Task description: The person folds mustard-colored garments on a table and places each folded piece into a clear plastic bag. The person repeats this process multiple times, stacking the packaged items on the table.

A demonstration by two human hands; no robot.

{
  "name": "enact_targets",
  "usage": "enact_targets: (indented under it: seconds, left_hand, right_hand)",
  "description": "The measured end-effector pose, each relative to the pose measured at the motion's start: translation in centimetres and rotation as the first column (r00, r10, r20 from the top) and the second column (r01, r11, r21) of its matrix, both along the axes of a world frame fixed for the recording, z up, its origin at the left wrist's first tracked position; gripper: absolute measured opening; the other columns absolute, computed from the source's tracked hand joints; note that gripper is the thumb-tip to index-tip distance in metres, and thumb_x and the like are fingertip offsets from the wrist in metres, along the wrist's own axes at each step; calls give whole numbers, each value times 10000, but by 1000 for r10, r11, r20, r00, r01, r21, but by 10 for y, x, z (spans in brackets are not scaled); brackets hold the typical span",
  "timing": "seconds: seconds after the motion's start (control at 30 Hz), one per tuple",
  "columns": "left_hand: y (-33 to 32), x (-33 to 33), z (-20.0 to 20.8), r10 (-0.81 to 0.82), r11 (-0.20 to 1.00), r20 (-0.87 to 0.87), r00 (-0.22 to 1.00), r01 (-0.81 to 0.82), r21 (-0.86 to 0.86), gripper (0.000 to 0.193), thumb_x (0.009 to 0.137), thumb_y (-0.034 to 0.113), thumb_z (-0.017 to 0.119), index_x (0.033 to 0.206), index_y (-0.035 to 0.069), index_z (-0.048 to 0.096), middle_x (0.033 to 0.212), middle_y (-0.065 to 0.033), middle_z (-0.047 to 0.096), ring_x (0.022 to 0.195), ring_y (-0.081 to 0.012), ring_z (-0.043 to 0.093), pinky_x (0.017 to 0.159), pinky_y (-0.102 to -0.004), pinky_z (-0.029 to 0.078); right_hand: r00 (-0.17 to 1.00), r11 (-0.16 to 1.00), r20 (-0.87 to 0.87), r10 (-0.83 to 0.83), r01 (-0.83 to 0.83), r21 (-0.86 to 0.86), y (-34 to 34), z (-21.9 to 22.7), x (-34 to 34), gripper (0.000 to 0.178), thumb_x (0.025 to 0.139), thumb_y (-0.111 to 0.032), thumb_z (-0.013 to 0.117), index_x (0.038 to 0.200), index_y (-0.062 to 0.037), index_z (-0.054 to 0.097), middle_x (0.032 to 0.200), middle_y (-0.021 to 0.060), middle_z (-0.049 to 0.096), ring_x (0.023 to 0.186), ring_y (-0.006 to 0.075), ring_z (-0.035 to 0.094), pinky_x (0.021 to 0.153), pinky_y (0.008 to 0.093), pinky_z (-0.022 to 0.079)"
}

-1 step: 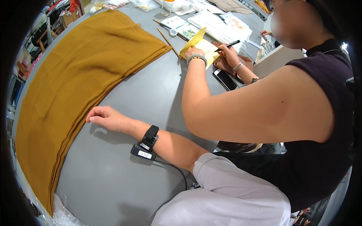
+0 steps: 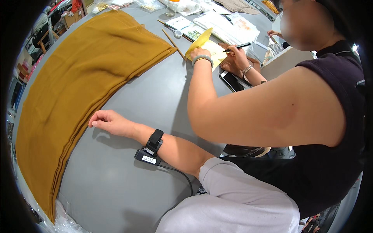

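My right hand (image 2: 111, 122) reaches leftward over the table, its fingers loosely bent, a gap beside the thumb, and nothing held. Its fingertips are at the edge of a large stack of mustard-brown cloth (image 2: 81, 77); I cannot tell whether they touch it. A black strap with a small box and cable (image 2: 149, 149) sits on my right wrist. My left hand does not show. Beside me, another person writes with a black pen (image 2: 237, 47) on a yellow paper pad (image 2: 213, 49), lifting a sheet with the other hand.
The grey table (image 2: 101, 182) curves around the cloth. A phone (image 2: 232, 82) lies by the other person's arm. A thin wooden stick (image 2: 173, 44), a jar with an orange lid (image 2: 172, 7) and white plastic bags (image 2: 223, 27) are farther back. The other person's arm crosses the right side.
The other person's pen and writing hand have shifted slightly to the right. My right hand and the cloth stay the same.
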State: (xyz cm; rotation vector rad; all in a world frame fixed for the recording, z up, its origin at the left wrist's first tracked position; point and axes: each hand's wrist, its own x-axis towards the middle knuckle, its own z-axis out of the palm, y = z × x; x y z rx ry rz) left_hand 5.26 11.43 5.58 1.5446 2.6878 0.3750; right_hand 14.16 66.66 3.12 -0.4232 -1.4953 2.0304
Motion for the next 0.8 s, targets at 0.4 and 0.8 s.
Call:
enact_targets:
  seconds: [0.4, 0.8]
  left_hand:
    - [11, 10, 15, 15, 995, -35, 999, -18, -95, 536, 1026, 288, 669, 1412, -80, 606, 1510, -308, 551, 1443, -462, 492, 1235, -573, 371]
    - [4, 1, -2, -70, 996, -17, 997, 71, 56, 485, 1088, 210, 530, 1503, -40, 517, 1647, -270, 406, 1516, -469, 398, 1253, -557, 308]
  right_hand:
    - [998, 997, 59, 2, -7, 71, -4, 1, -1, 202, 1054, -198, 645, 1130, -18, 696, 1134, 48, 724, 1080, 144, 651, 964, 329, 529]
    - [1000, 985, -22, -19, 23, 172, -2, -1, -6, 206, 1048, -219, 661, 1100, -31, 729, 1114, 50, 734, 1071, 128, 651, 946, 313, 530]
